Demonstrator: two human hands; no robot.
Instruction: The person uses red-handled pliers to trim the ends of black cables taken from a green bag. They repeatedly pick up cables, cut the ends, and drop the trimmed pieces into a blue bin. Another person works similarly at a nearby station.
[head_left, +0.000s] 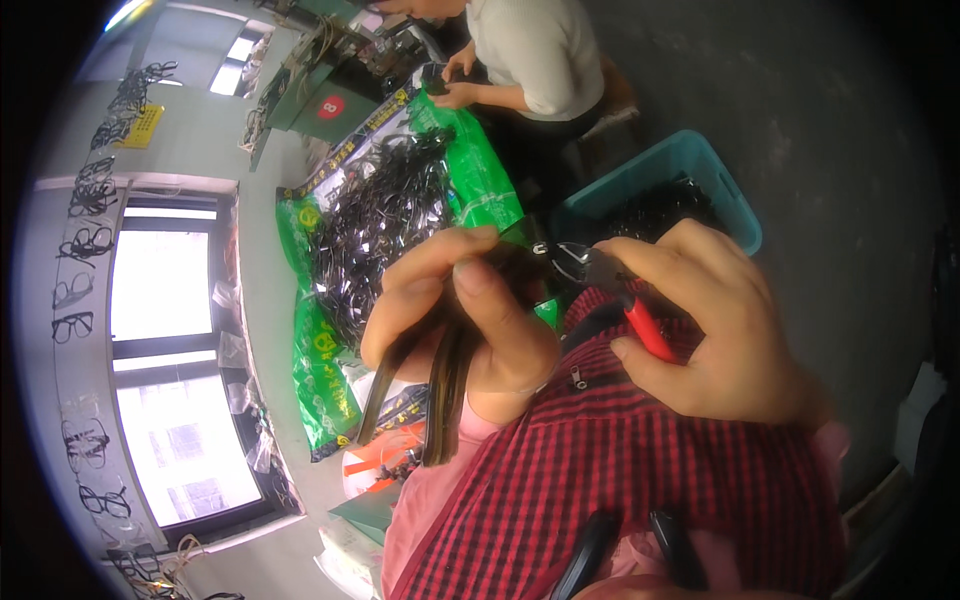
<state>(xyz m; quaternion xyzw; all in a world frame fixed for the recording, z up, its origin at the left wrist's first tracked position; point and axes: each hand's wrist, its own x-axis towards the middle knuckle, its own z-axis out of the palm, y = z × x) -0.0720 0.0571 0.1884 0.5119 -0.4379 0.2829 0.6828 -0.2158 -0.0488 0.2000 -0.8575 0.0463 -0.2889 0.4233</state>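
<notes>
My left hand grips a bunch of dark brown plastic strips, which look like eyeglass temples; their ends hang below the fingers. In my right hand are red-handled pliers or cutters. Their metal head lies at the front ends of the bunch, beside a small shiny metal piece; whether the jaws touch it is unclear. Beyond my left hand, a large heap of dark glossy plastic pieces lies on green and white sacking.
A teal plastic bin with dark pieces stands beyond my right hand. A co-worker sits at the far end of the heap, hands near a green machine. At lower left is an orange and white container. Eyeglass frames hang along the wall.
</notes>
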